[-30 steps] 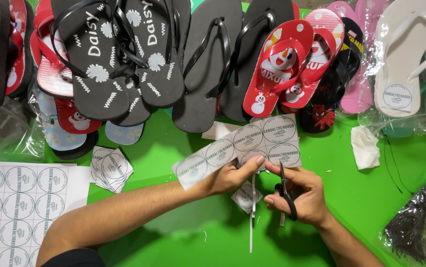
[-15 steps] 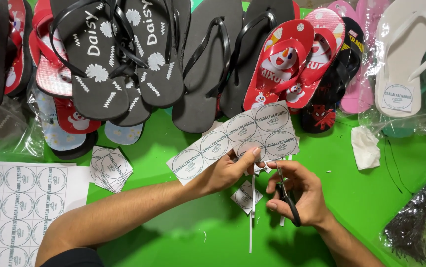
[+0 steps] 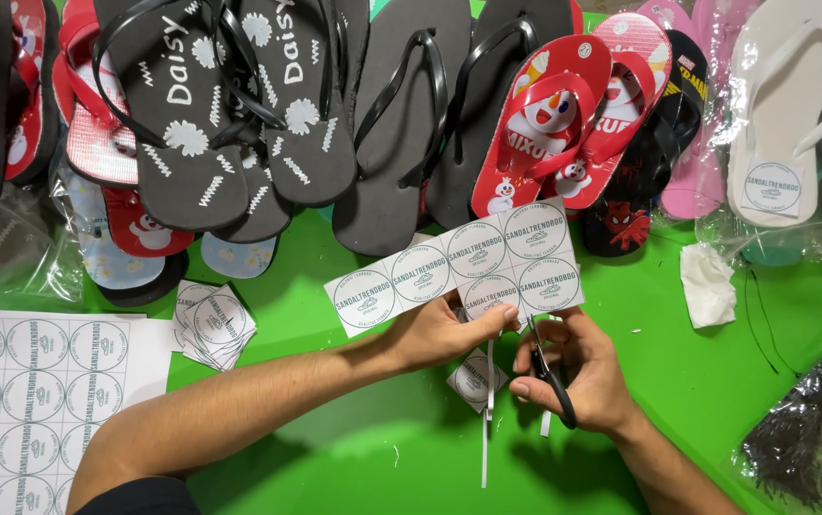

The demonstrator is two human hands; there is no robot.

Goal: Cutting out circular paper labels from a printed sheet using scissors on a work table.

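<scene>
Left hand (image 3: 444, 332): palm down, thumb and fingers pinching the label strip (image 3: 458, 267).
Right hand (image 3: 578, 367): fingers curled, clamped through the scissors (image 3: 549, 367), just below the strip.

— Where can free room be found?
— Bare green table (image 3: 401, 458) is seen below the hands; passage is open there.
— And what is blocked?
— The far edge is walled by flip-flops (image 3: 392, 124); the left is taken by a sticker sheet (image 3: 29, 401) and cut stickers (image 3: 212, 324).
</scene>
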